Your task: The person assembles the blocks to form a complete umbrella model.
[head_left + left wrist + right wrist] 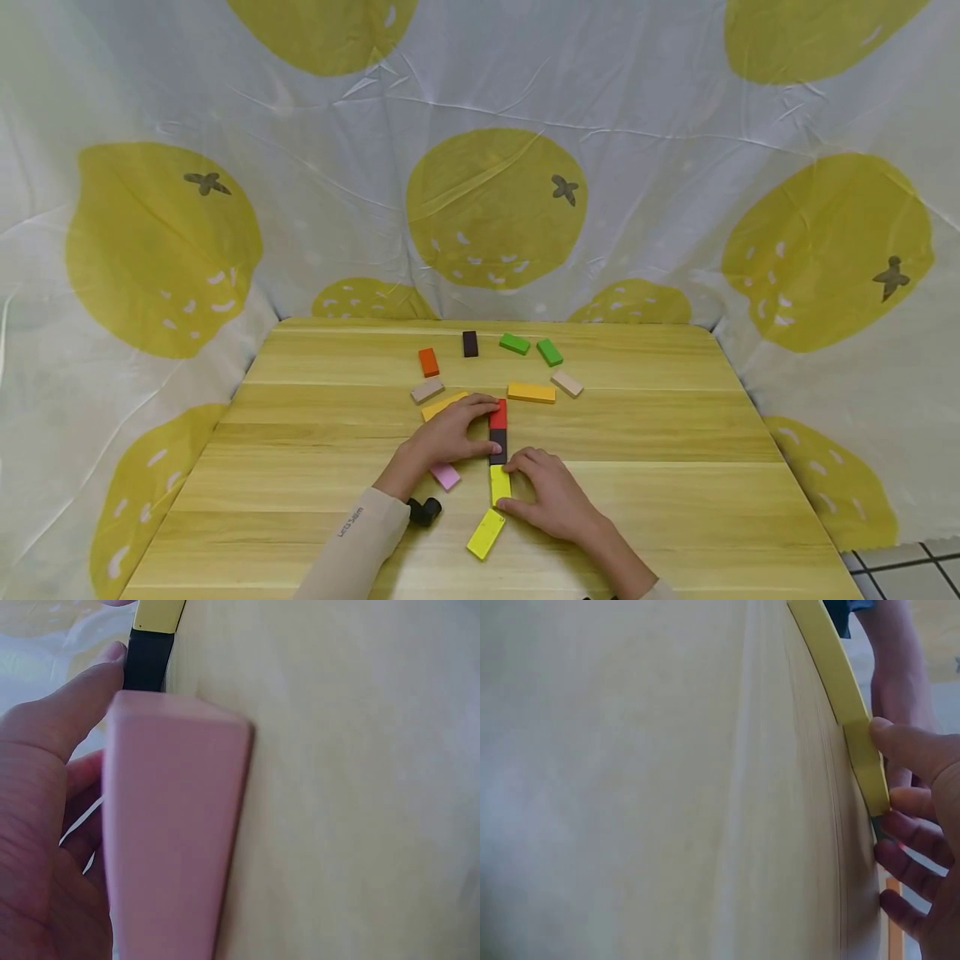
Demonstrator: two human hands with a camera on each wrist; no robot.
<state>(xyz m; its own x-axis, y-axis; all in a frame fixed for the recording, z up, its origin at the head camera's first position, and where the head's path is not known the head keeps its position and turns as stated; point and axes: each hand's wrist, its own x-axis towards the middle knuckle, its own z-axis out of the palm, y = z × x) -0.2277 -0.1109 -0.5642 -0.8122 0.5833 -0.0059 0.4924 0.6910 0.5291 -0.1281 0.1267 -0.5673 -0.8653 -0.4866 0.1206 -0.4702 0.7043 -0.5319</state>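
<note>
Yellow block (500, 486) sits pinched in my right grip (555, 500), on that hand's left, forefinger at its far end and thumb at its near end, its long axis running away from me. I judge that line to matter most: past the forefinger the far end meets the black block (498, 440), and that meets the red block (498, 415), end to end on the surface (675, 433). The right hand is nearer; my left grip (446, 433) holds the other two, fingertips on the red, thumb on the black. Just short of my right thumb the second yellow block (486, 534) slants, touching or almost, I can't tell, crowding the near end. The pink block (446, 476) is partly hidden on the left grip's near side; an amber block (532, 393) lies right of its fingertips.
</note>
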